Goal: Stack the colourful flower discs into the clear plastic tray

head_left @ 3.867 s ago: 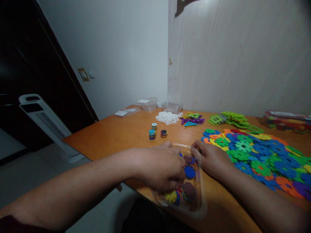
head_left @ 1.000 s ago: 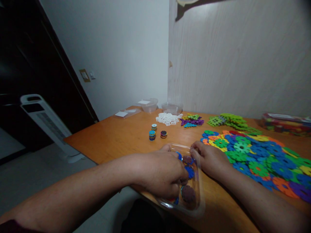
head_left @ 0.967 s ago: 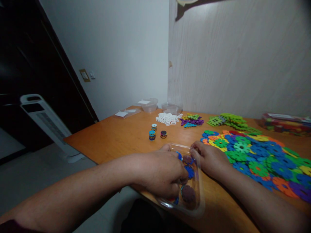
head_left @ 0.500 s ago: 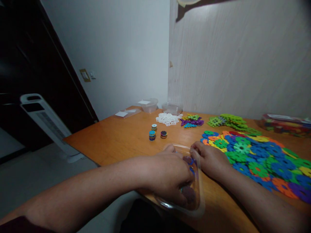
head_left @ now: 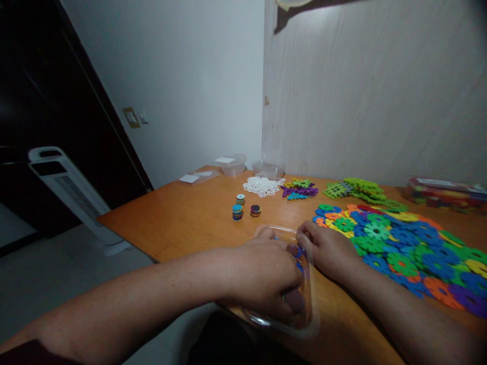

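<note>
A clear plastic tray (head_left: 309, 324) sits at the near edge of the orange wooden table (head_left: 182, 218). My left hand (head_left: 266, 274) reaches into it, fingers curled down over the flower-shaped discs inside; the fingertips are hidden. A maroon disc (head_left: 295, 302) and a blue disc (head_left: 299, 252) show beside that hand. My right hand (head_left: 329, 248) grips the tray's far right rim.
A wide spread of colourful flower discs (head_left: 399, 243) lies right of the tray. Behind it are three small disc stacks (head_left: 238, 212), white square pieces (head_left: 262, 185), purple and green piles (head_left: 300, 188), clear containers (head_left: 233, 163) and a filled box (head_left: 445, 193). A tower fan (head_left: 64, 187) stands on the floor.
My left hand has slid right and down inside the tray, covering the yellow and blue discs seen earlier. The right hand has stayed on the rim.
</note>
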### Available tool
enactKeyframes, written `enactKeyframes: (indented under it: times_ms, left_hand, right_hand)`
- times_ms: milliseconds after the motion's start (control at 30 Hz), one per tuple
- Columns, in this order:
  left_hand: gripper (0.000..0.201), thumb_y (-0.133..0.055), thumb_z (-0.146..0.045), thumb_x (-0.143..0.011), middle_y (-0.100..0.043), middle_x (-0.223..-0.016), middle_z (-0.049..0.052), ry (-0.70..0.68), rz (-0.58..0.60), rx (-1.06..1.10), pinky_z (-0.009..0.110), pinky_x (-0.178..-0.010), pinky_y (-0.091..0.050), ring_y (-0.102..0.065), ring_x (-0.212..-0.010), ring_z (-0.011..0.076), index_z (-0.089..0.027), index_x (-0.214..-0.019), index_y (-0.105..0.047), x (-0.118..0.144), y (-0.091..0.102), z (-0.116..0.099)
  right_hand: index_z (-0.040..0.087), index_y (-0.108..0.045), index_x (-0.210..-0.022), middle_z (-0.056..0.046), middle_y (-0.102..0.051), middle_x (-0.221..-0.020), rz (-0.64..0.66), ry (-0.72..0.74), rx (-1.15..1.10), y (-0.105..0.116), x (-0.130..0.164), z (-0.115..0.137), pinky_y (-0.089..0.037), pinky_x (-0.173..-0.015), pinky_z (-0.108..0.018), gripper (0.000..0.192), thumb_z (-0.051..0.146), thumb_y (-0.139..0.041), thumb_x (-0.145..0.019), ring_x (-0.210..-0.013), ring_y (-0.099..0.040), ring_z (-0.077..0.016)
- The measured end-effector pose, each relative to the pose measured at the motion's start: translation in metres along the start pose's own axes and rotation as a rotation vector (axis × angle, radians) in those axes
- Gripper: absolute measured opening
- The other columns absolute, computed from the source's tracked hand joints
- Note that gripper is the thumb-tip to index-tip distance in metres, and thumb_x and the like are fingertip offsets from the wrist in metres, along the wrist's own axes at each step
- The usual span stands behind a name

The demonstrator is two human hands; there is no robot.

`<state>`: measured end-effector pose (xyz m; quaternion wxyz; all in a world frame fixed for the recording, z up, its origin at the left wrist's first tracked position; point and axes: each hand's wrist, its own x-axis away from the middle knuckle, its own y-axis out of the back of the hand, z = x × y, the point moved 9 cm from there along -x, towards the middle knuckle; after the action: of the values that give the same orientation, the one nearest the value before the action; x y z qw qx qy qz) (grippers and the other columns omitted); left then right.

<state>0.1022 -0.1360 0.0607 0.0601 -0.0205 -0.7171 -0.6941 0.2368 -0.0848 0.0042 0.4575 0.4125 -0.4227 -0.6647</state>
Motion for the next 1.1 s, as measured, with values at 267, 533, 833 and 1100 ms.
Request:
enactKeyframes:
  times_ms: [267,533,833,1100]
  left_hand:
    - [0.029,-0.067,-0.048,-0.080,-0.065,-0.067,0.004,0.007,-0.018,0.005,0.041,-0.085,-0.036,-0.053,-0.072,0.0203,-0.021,-0.071,-0.070,0.000,0.001,0.000]
    - [0.015,-0.069,-0.037,-0.083,-0.069,-0.079,0.001,0.107,-0.025,0.167,0.037,-0.088,-0.035,-0.056,-0.081,0.0194,-0.022,-0.081,-0.070,0.020,0.031,0.014]
    - [0.012,-0.063,-0.022,-0.084,-0.069,-0.080,0.000,0.251,-0.092,0.215,0.030,-0.080,-0.035,-0.055,-0.080,0.0152,-0.022,-0.092,-0.072,0.034,0.040,0.061]
    - [0.012,-0.057,-0.021,-0.081,-0.066,-0.079,0.002,0.450,-0.403,0.445,0.026,-0.068,-0.041,-0.054,-0.070,0.0125,-0.018,-0.084,-0.069,0.058,0.042,0.118]
  right_hand:
    - [0.026,-0.066,-0.095,-0.003,-0.076,-0.081,-0.004,0.000,-0.010,-0.002,0.000,-0.001,-0.024,-0.055,-0.028,0.021,0.039,-0.049,-0.096,-0.075,-0.066,-0.0224]
    - [0.026,-0.065,-0.096,-0.004,-0.075,-0.082,-0.005,0.011,-0.013,-0.002,0.000,-0.001,-0.025,-0.055,-0.029,0.021,0.039,-0.048,-0.096,-0.075,-0.067,-0.0220]
    - [0.027,-0.064,-0.095,-0.002,-0.076,-0.082,-0.002,0.014,-0.028,-0.003,-0.001,-0.001,-0.026,-0.055,-0.028,0.020,0.040,-0.049,-0.096,-0.074,-0.067,-0.0218]
    - [0.027,-0.065,-0.095,-0.002,-0.075,-0.080,0.025,0.014,-0.050,-0.005,-0.001,-0.002,-0.029,-0.056,-0.029,0.021,0.038,-0.048,-0.096,-0.074,-0.067,-0.0225]
